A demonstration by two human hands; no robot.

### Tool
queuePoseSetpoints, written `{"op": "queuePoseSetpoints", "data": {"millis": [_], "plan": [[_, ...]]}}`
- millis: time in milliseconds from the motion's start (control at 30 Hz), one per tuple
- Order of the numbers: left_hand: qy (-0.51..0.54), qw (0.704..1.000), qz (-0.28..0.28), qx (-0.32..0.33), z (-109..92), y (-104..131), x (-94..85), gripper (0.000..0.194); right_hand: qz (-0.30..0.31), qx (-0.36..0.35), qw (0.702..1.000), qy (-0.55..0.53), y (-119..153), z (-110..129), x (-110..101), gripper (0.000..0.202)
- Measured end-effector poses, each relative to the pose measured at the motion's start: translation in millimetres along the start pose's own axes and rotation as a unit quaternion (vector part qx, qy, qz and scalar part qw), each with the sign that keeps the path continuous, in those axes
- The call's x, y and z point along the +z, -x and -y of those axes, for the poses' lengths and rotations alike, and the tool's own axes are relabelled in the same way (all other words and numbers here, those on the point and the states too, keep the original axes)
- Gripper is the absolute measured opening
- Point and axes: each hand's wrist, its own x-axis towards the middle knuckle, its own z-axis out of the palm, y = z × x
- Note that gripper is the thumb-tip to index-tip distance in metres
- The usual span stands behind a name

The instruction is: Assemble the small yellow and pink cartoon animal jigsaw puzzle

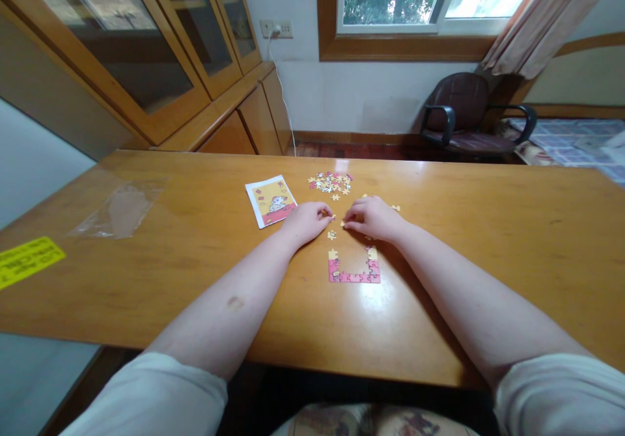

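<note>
My left hand [311, 220] is closed at the fingertips on a small puzzle piece [333, 218]. Just to its right, my right hand [370, 217] pinches another yellowish piece [343, 224]. Below them, on the table, a loose piece [332, 235] lies apart. Nearer to me is a U-shaped joined section [355, 278] of pink and yellow pieces, its open side facing away. Beyond my hands sits a pile of loose pieces [331, 183]. The picture sheet [271, 202] lies beside my left hand, showing a white figure on yellow and pink.
The wooden table [195, 247] bears a clear plastic bag [120, 208] and a yellow label [30, 260] at the left. A loose piece [396, 208] lies right of my right hand. Past the table stand a cabinet [234, 107] and a dark armchair [459, 110].
</note>
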Motion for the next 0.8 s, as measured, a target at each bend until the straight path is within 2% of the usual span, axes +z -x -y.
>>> {"op": "queuePoseSetpoints", "data": {"millis": [267, 533, 633, 667, 733, 800], "plan": [[0.006, 1.0, 0.005, 0.011, 2.2, -1.9, 1.7, 0.027, 0.037, -0.061, 0.997, -0.003, 2.1, 13.0, 0.1, 0.022], [0.013, 1.0, 0.007, 0.004, 3.0, -2.4, 2.0, 0.025, 0.109, -0.115, 0.987, 0.039, 8.7, 47.8, -5.1, 0.035], [0.015, 1.0, 0.008, 0.008, 3.4, -2.8, 2.4, 0.026, 0.122, -0.122, 0.985, 0.029, 9.1, 52.3, -6.0, 0.037], [0.014, 1.0, 0.008, 0.009, 3.3, -2.7, 2.3, 0.025, 0.116, -0.115, 0.986, 0.029, 8.7, 49.6, -6.8, 0.036], [0.013, 1.0, 0.005, 0.01, 2.4, -2.0, 1.5, 0.025, 0.074, -0.049, 0.994, 0.057, 7.4, 36.7, -9.7, 0.034], [0.013, 1.0, 0.003, 0.005, 1.3, -1.1, 0.5, 0.024, -0.026, 0.112, 0.984, 0.133, 6.5, 16.4, -13.6, 0.035]]}}
